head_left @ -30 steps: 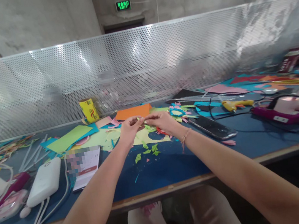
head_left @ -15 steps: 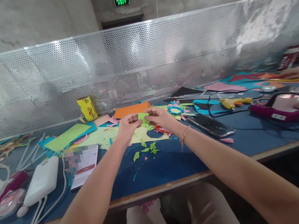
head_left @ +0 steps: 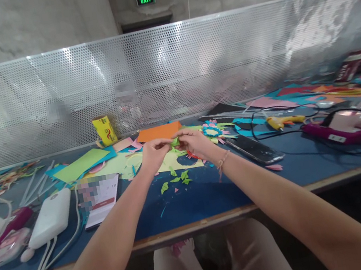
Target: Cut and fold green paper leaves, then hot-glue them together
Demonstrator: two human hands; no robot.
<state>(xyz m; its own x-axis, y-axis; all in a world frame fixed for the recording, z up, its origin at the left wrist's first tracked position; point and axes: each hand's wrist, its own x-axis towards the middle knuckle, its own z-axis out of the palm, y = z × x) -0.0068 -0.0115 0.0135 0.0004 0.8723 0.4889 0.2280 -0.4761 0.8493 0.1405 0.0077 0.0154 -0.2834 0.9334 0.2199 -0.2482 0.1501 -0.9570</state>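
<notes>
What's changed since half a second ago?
The green paper between the left hand and right hand shows less face: folded or tilted, unclear which. The co-worker's hand at far right has left view. Nothing let go; loose green scraps and black phone stayed put.

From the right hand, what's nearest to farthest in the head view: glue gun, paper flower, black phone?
1. Paper flower: just right of the right hand.
2. Black phone: farther right, lower in view.
3. Glue gun: farthest right of the three.
</notes>
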